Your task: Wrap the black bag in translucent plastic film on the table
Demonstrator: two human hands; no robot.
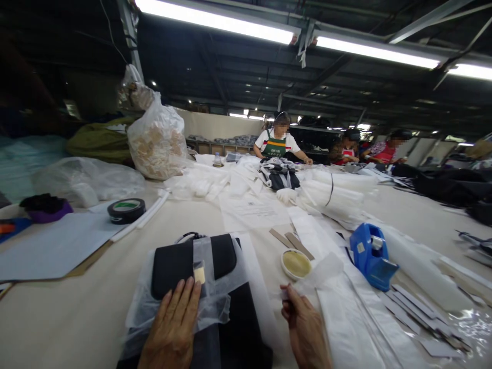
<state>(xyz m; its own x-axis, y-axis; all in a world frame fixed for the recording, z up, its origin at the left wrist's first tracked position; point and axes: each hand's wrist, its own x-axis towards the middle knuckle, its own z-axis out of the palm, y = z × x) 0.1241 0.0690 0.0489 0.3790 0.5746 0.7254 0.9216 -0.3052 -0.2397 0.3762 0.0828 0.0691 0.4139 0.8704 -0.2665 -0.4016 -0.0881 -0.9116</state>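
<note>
A folded black garment (180, 261) lies on the table in front of me, partly wrapped in thin translucent tissue paper (215, 302). A small tan tag (199, 274) sits on it. My left hand (172, 328) lies flat on the garment and tissue, fingers stretched out, fingertips beside the tag. My right hand (303, 328) is closed in a pinch on the edge of a white plastic bag (326, 271) that runs off to the right.
A small round dish (295, 263) and a blue tape dispenser (372, 254) stand right of the garment. A black tape roll (126, 209), papers and a filled plastic sack (157, 138) are at the left. Other people work at the table's far end, amid white bags.
</note>
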